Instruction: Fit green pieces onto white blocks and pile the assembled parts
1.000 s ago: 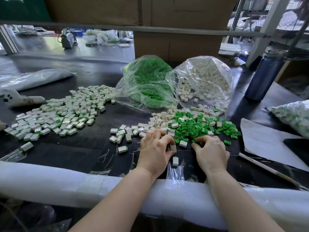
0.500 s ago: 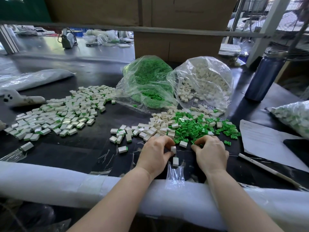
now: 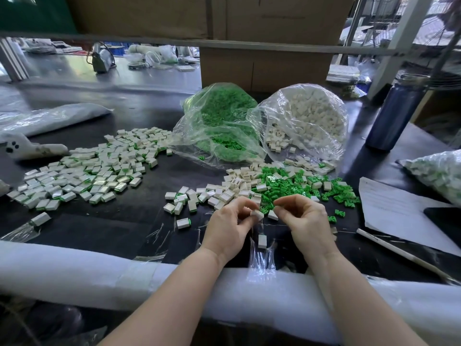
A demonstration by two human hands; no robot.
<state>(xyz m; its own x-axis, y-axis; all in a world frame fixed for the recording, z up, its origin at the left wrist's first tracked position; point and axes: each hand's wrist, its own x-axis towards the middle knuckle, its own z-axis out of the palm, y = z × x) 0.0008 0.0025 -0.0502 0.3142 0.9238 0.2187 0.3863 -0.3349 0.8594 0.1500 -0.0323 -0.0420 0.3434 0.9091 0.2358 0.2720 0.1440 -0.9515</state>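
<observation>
The white blocks (image 3: 243,187) and green pieces (image 3: 287,187) just beyond the left hand (image 3: 230,227) look like hard plastic, smooth with a slight shine, and they lie on a black tabletop (image 3: 119,226) that is smooth and a little glossy. Further beyond the hands, two bags (image 3: 219,146) are of thin, clear, wrinkled, shiny plastic film. To the right of the right hand (image 3: 305,224) lies a matt white paper sheet (image 3: 394,211).

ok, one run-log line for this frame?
phase: pre-fit | left hand: pinches white block | right hand: fingertips pinched, content unclear | assembled pile: far left | loose green pieces: ahead
</observation>
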